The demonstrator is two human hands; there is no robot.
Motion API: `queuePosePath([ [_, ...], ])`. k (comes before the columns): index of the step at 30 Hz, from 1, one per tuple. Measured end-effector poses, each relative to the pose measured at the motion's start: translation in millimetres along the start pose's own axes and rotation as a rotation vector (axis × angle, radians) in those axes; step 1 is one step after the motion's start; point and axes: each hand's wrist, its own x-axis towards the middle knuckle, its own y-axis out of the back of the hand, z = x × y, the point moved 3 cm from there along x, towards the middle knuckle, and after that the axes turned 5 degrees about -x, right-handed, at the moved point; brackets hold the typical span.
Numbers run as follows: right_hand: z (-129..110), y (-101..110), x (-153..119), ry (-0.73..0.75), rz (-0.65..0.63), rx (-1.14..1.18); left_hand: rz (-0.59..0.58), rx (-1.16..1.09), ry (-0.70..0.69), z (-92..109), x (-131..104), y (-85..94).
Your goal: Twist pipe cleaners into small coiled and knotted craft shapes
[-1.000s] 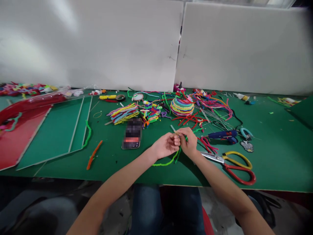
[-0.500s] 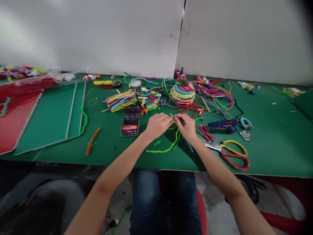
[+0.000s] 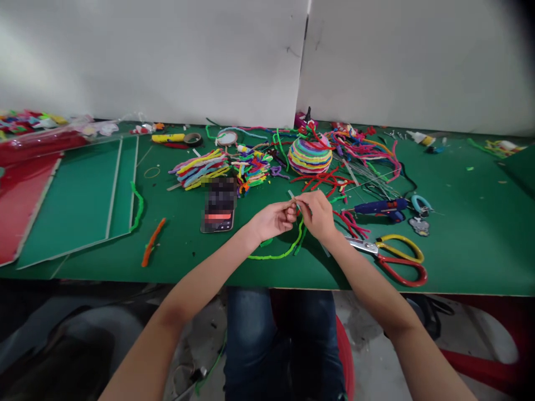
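My left hand [image 3: 276, 218] is turned partly palm up with its fingers curled, its thumb and fingertips meeting those of my right hand [image 3: 318, 216]. Both hands are pinched together over the table; whatever small thing sits between the fingertips is too small to make out. A pale translucent stick [image 3: 291, 194] shows just beyond the fingertips, partly hidden by my right hand. Below the hands a bright green pipe cleaner [image 3: 276, 257] curves across the table. Red pipe cleaners [image 3: 320, 181] lie just behind my hands.
A phone [image 3: 219, 205] lies left of my hands. Scissors [image 3: 378, 247] and a blue glue gun [image 3: 380, 207] lie to the right. Behind stand a striped ball [image 3: 310, 156] and bundles of pipe cleaners [image 3: 203, 170]. Green boards [image 3: 79, 206] and an orange pipe cleaner [image 3: 153, 242] are at left.
My left hand has rolled from back-up to partly palm-up, its curled fingers now showing. My right hand stays pinched in nearly the same place. The view has shifted slightly.
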Motion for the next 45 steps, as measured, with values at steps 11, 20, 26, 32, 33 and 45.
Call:
queuePosePath([
  [11, 11, -4, -2, -0.214, -0.123, 0.277, -0.039, 0.409, -0.451, 12, -9, -4.6],
  [20, 12, -7, -3, -0.41, -0.165, 0.283, 0.247, 1.296, -0.907, 18, -14, -2.7],
  [26, 19, -11, -6, -0.563, -0.291, 0.396, 0.271, 2.095, -1.436, 8, -19, -4.3],
  [32, 23, -14, -6, -0.694, -0.395, 0.462, 0.21, 2.314, -1.603, 14, -24, -4.7],
  [33, 23, -15, -6, -0.697, -0.41, 0.462, 0.195, 2.316, -1.613, 15, -24, -4.5],
  [45, 21, -22, -8, -0.679, -0.518, 0.462, 0.136, 2.121, -1.155, 24, -22, -1.8],
])
